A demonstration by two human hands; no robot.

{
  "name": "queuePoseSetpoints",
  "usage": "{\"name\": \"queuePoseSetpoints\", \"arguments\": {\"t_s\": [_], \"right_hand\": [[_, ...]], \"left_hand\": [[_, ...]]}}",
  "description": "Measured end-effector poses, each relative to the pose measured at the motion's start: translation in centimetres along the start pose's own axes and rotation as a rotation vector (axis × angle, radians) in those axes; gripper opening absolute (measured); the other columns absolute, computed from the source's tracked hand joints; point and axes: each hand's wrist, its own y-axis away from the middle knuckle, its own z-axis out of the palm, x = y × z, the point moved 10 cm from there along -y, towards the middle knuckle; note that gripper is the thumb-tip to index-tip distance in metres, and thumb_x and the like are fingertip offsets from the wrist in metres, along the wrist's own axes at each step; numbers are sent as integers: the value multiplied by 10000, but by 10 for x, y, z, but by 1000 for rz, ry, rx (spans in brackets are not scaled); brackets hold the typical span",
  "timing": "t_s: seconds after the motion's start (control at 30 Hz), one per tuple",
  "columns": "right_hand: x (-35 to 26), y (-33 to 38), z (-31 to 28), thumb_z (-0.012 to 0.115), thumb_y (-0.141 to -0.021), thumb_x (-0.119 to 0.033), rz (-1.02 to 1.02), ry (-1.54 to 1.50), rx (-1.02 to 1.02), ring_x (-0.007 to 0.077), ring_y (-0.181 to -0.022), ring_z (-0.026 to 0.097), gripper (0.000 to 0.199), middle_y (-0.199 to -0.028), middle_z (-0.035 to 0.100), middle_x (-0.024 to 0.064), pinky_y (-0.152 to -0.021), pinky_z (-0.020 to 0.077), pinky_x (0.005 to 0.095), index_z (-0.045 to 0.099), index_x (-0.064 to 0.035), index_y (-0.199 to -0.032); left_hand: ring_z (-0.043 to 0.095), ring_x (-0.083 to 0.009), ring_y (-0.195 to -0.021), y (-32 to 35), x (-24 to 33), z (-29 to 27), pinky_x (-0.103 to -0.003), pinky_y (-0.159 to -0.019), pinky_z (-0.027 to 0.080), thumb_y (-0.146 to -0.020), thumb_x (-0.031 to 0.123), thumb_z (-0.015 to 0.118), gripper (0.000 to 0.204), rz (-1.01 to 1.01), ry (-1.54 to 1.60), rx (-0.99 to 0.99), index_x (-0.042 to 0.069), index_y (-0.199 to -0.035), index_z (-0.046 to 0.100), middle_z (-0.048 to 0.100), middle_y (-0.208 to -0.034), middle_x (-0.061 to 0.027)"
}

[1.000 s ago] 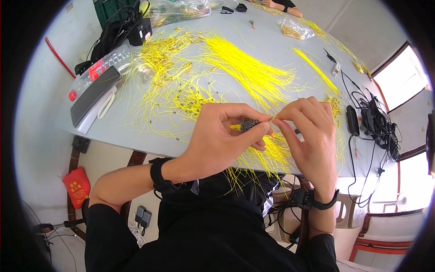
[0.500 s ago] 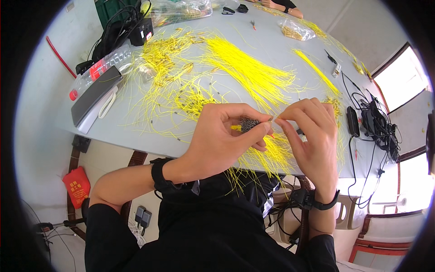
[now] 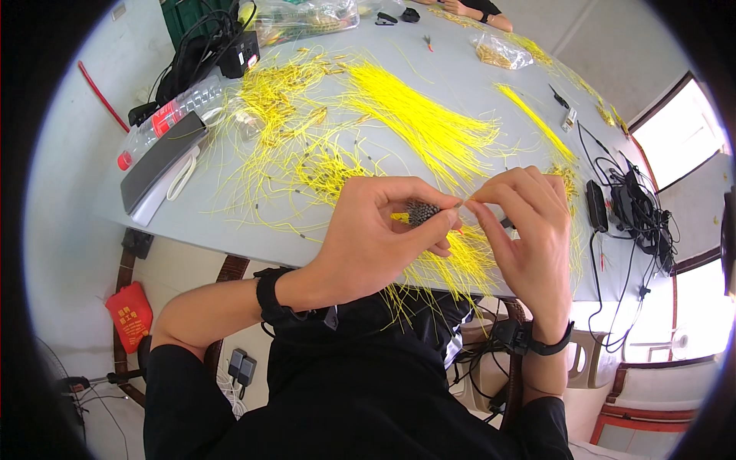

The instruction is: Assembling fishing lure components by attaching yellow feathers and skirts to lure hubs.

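Note:
My left hand is closed round a bundle of thin yellow cords, whose packed dark grey tips show between thumb and fingers. The cords hang below the hand, over the table edge and towards my lap. At its thumb and fingertip, a tiny piece meets the pinched fingertips of my right hand; what the right fingers hold is too small to make out. A bit of orange-red shows beside the left thumb. Just beyond the hands lie a large sheaf of yellow cords and loose grey-tipped cords.
On the grey table, a tangled cord pile lies left, near a plastic bottle and a dark slanted box. Black cables crowd the right edge. A clear bag and another person's hand are at the far side.

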Motion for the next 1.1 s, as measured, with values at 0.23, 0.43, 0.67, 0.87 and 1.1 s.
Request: {"name": "queuePoseSetpoints", "arguments": {"t_s": [0.23, 0.43, 0.67, 0.87, 1.1], "right_hand": [[-1, -1, -1, 815, -818, -101, -6, 3, 1, 221, -808, 608, 143, -868, 650, 3, -785, 425, 385, 677, -80, -850], [-3, 0, -1, 815, -819, -98, -9, 9, 2, 218, -803, 603, 143, -872, 652, -2, -788, 427, 384, 677, -82, -853], [-5, 1, 0, 818, -813, -97, -22, 17, 3, 216, -801, 599, 147, -877, 652, -8, -793, 432, 383, 680, -89, -865], [-7, 0, -2, 824, -805, -102, -36, 33, 19, 214, -798, 597, 152, -871, 651, -7, -788, 431, 381, 682, -93, -859], [-8, -1, -5, 824, -803, -107, -28, 26, 26, 208, -787, 597, 146, -852, 650, -9, -783, 428, 376, 683, -94, -841]], "left_hand": [[748, -206, -996, -1, -1, 0, -299, -793, 671, -989, -46, 686, 191, -15, 3, -2, -110, -1168, 706, 727, -1096, -180], [746, -201, -993, -1, 0, 0, -302, -793, 672, -991, -38, 690, 186, -12, 15, 4, -110, -1162, 705, 725, -1097, -179], [746, -194, -974, -1, -1, 2, -298, -803, 669, -994, -44, 680, 180, -25, -6, -20, -116, -1157, 700, 734, -1084, -179], [747, -184, -953, -1, -3, 1, -295, -813, 667, -994, -48, 675, 177, -36, -27, -21, -116, -1155, 698, 736, -1078, -170], [747, -177, -954, -1, -5, 0, -292, -818, 667, -994, -36, 680, 176, -38, -35, -18, -115, -1150, 700, 737, -1077, -163]]}}
